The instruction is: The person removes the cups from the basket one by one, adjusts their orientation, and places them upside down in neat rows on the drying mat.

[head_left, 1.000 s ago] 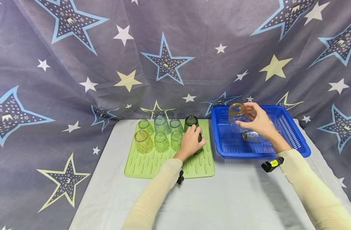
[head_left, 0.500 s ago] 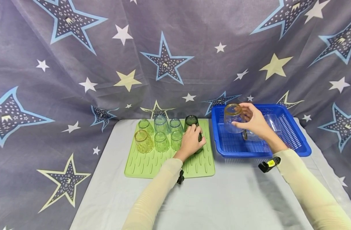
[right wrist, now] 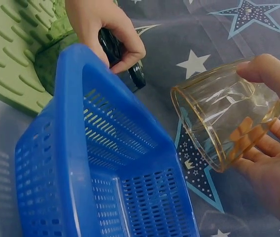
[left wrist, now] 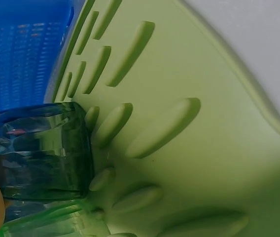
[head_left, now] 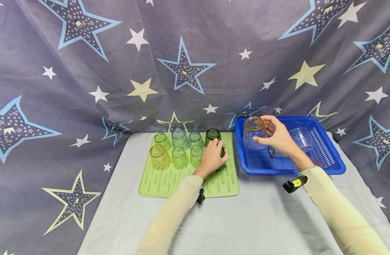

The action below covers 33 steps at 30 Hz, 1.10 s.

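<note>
Head view: the left hand [head_left: 212, 158] is wrapped around a dark green glass [head_left: 214, 139] standing at the right end of the back row on the green drying mat [head_left: 169, 182]. Six lighter glasses stand on the mat to its left: a yellow glass [head_left: 159, 157], two green ones in front, and two green ones flanking a blue glass [head_left: 179, 138] behind. The right hand [head_left: 277, 136] holds an amber-rimmed clear glass [head_left: 254, 133] tilted, mouth toward the left, raised above the left part of the blue basket [head_left: 322, 161]. Two more clear glasses [head_left: 299, 139] lie on their sides in the basket beyond the hand. Mat and basket sit side by side on the grey bench [head_left: 252, 219], backed by a star-patterned cloth [head_left: 86, 71].

Left wrist view: the dark green glass [left wrist: 39, 150] rests on the ribbed mat [left wrist: 204, 148], with a fingertip against its left edge; the basket [left wrist: 26, 54] is just beyond.

Right wrist view: fingers [right wrist: 263, 66] and palm curl round the clear glass [right wrist: 224, 118], its open mouth facing the basket [right wrist: 71, 163]. The left hand [right wrist: 103, 24] is seen gripping the dark glass [right wrist: 113, 47].
</note>
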{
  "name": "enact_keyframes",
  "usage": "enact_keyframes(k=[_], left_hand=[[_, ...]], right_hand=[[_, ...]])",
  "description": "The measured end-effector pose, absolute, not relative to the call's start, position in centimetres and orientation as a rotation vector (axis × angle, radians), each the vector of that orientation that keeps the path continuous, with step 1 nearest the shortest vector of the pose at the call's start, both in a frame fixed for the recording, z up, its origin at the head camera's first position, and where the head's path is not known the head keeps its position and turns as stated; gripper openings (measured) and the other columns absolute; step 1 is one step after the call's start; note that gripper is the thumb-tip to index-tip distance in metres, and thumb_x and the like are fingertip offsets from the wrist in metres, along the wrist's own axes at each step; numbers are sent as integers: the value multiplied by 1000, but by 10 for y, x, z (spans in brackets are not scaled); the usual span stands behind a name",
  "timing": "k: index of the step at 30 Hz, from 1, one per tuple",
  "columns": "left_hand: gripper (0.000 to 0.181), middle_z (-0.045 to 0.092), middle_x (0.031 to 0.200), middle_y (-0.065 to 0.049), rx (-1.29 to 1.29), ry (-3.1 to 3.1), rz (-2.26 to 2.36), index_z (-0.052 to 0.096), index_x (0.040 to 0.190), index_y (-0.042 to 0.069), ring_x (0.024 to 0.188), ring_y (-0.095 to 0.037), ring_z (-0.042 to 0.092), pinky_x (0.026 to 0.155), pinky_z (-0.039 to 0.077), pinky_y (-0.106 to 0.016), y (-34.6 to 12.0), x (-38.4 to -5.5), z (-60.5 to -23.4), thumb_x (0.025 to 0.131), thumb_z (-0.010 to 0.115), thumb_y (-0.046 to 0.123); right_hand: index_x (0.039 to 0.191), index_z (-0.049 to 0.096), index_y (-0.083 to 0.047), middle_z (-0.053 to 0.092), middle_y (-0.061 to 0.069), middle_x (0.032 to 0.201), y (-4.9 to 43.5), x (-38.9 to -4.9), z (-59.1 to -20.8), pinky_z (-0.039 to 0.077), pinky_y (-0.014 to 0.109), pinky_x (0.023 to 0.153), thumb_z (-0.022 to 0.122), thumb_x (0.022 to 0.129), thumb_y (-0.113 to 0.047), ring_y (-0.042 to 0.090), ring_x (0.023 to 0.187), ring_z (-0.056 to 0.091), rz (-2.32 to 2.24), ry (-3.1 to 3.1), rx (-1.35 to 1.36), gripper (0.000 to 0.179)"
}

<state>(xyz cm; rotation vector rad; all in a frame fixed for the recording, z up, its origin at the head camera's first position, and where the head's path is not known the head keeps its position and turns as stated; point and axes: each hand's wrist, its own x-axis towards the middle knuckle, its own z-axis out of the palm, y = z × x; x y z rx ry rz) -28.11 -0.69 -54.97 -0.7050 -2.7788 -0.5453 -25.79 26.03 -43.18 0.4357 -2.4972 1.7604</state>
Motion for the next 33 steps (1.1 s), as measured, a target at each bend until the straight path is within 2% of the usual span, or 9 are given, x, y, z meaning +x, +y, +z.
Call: enact_keyframes(k=[5,9,12,16,21,24,30,33], left_hand=[[21,49,102,-3,-718,-2811,-575,55,110,16,87,-20,44,70,39,-29,-9,-281,-546,97,59,32],[28,53,108,-4,-732,-2831,-630,58,116,16,95,-21,50,76,46,-33,-10,-280,-543,97,62,36],[36,56,116,-3,-720,-2840,-692,59,123,17,106,-22,54,83,51,-37,-11,-280,-542,96,62,41],[43,58,125,-5,-688,-2822,-835,58,131,17,113,-22,55,91,51,-39,-10,-278,-538,97,58,43],[49,59,128,-7,-664,-2752,-989,52,137,18,114,-21,55,95,50,-40,-10,-273,-527,96,57,44],[51,58,127,-5,-661,-2678,-1070,50,139,18,115,-22,56,95,50,-40,-9,-273,-520,95,59,42],[55,55,129,-11,-684,-2533,-1244,46,144,19,120,-25,54,98,48,-43,-8,-274,-502,95,62,39],[57,54,131,-11,-703,-2490,-1313,44,145,20,122,-22,53,102,48,-43,-8,-274,-491,94,63,40]], right_hand=[[143,42,0,60,13,132,254,-257,-429,44,8,98,81,83,0,0,114,57,1784,-2486,454,71],[143,42,-1,61,3,128,250,-256,-429,43,8,99,81,83,-1,2,115,57,1799,-2483,459,72],[143,43,-1,61,2,127,248,-255,-431,43,8,100,81,82,0,2,114,57,1813,-2467,464,72],[142,43,0,62,-5,124,245,-255,-434,44,9,98,82,81,2,3,111,58,1828,-2444,480,72],[141,43,2,63,-15,120,241,-254,-435,46,10,96,82,80,5,4,109,59,1846,-2423,519,73],[141,44,2,64,-11,121,240,-255,-435,47,11,94,82,79,5,6,108,59,1848,-2417,541,73],[142,43,1,63,14,130,235,-254,-431,48,12,95,83,80,2,3,109,60,1830,-2451,547,73],[142,43,1,62,18,131,232,-253,-429,48,12,96,83,80,2,1,110,60,1824,-2459,551,74]])
